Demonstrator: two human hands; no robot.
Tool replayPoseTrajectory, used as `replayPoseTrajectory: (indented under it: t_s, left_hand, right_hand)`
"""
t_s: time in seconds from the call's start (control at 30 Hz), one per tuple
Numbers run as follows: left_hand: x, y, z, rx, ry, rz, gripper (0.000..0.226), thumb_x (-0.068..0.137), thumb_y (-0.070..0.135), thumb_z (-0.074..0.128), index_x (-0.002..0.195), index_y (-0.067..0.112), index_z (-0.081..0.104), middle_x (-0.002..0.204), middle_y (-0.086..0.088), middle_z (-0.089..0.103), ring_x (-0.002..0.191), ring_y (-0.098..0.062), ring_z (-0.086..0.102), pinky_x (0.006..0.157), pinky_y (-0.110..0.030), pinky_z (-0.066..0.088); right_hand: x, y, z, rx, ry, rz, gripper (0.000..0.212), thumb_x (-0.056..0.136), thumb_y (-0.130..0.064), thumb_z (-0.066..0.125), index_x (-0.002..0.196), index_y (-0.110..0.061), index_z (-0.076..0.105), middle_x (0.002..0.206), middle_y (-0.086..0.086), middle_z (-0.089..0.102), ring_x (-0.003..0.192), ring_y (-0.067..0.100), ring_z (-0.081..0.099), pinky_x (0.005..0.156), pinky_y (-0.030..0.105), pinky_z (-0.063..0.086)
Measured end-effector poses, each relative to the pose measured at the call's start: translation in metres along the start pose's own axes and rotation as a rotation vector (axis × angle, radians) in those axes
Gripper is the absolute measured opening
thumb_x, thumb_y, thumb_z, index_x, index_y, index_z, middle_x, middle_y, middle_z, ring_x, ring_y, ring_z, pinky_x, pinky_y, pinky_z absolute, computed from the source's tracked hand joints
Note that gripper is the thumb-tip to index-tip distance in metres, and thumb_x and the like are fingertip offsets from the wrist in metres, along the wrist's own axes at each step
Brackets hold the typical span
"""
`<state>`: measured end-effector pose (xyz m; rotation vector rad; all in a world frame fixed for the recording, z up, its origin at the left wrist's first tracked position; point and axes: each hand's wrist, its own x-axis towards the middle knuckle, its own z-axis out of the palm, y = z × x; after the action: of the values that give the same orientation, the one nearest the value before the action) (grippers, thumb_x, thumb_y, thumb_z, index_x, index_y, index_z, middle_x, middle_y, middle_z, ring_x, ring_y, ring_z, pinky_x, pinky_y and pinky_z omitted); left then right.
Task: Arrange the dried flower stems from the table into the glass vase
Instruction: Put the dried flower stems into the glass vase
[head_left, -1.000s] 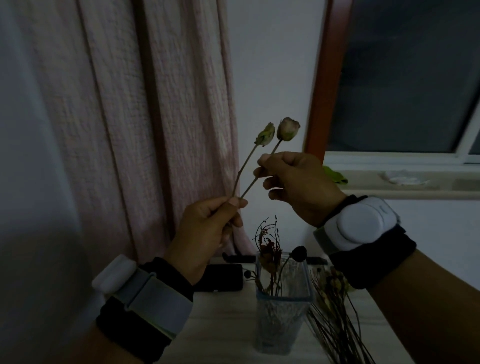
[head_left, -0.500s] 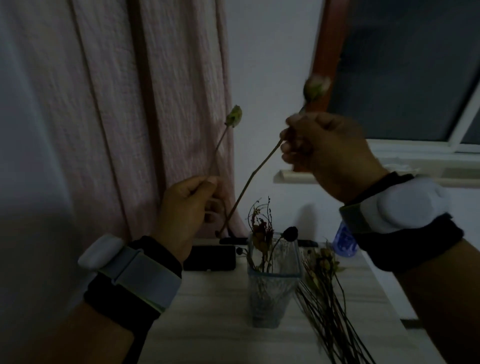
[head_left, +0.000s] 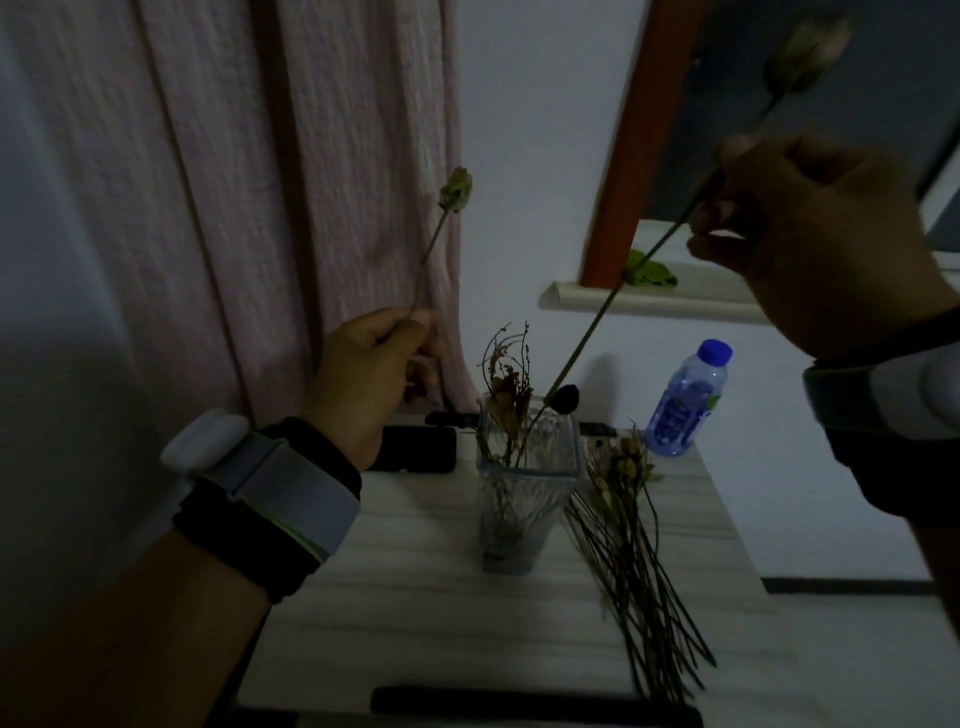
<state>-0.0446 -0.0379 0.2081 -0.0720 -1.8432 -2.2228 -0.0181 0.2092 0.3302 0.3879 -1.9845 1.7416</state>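
Left hand (head_left: 371, 376) pinches short bud stem (head_left: 439, 228). Right hand (head_left: 810, 234) fingers clamp long rose stem (head_left: 597, 317), lower end at glass vase (head_left: 524, 499) rim. Loose stems (head_left: 639, 561) on desk (head_left: 415, 597), right of vase.

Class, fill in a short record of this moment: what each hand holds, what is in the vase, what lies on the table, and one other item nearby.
left hand: pinches a green-budded stem
right hand: grips a pink-budded stem, lower end near the vase mouth
glass vase: upright, several dried stems inside
table: loose bundle of stems right of the vase
nearby: water bottle
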Motion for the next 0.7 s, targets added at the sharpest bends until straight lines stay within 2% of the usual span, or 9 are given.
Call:
replayPoseTrajectory:
  t_s: [0.13, 0.23, 0.43, 0.6, 0.7]
  left_hand:
    - [-0.004, -0.003, -0.001, -0.011, 0.001, -0.021, 0.018, 0.097, 0.018, 0.054, 0.089, 0.015, 0.069, 0.072, -0.002, 0.063, 0.045, -0.008, 0.051, 0.044, -0.018, 0.045]
    - [-0.004, -0.006, -0.003, -0.007, 0.003, -0.023, 0.019, 0.098, 0.018, 0.053, 0.093, 0.016, 0.071, 0.075, -0.002, 0.064, 0.049, -0.008, 0.053, 0.045, -0.02, 0.044]
    - [-0.003, -0.011, -0.008, -0.004, 0.03, -0.045, 0.019, 0.098, 0.017, 0.052, 0.097, 0.014, 0.071, 0.081, -0.005, 0.066, 0.055, -0.01, 0.057, 0.045, -0.019, 0.046]
    - [-0.002, -0.013, -0.013, 0.016, 0.034, -0.049, 0.019, 0.098, 0.019, 0.052, 0.096, 0.016, 0.071, 0.081, -0.002, 0.067, 0.053, -0.007, 0.058, 0.044, -0.016, 0.045]
    - [-0.001, -0.014, -0.014, 0.015, 0.035, -0.049, 0.019, 0.098, 0.02, 0.052, 0.097, 0.016, 0.071, 0.08, -0.001, 0.067, 0.053, -0.007, 0.058, 0.045, -0.017, 0.045]
  right_hand:
    - [-0.013, 0.025, -0.007, -0.053, -0.004, 0.038, 0.014, 0.099, -0.018, 0.054, 0.092, -0.01, 0.064, 0.081, 0.002, 0.068, 0.073, 0.014, 0.067, 0.07, 0.027, 0.057]
    - [-0.023, 0.043, -0.005, -0.076, 0.0, 0.066, 0.015, 0.096, -0.017, 0.058, 0.093, -0.005, 0.066, 0.083, 0.008, 0.069, 0.073, 0.019, 0.069, 0.068, 0.029, 0.058]
    - [-0.041, 0.071, 0.007, -0.122, -0.067, 0.099, 0.011, 0.095, -0.013, 0.059, 0.09, -0.007, 0.068, 0.088, 0.016, 0.069, 0.073, 0.025, 0.069, 0.068, 0.035, 0.059]
    - [-0.034, 0.052, 0.002, -0.114, -0.029, 0.034, 0.012, 0.096, -0.016, 0.056, 0.091, -0.011, 0.066, 0.085, 0.006, 0.069, 0.077, 0.018, 0.07, 0.068, 0.026, 0.058]
    - [-0.023, 0.033, -0.006, -0.103, -0.006, -0.025, 0.014, 0.098, -0.02, 0.054, 0.093, -0.011, 0.064, 0.085, 0.003, 0.068, 0.078, 0.018, 0.069, 0.07, 0.026, 0.058]
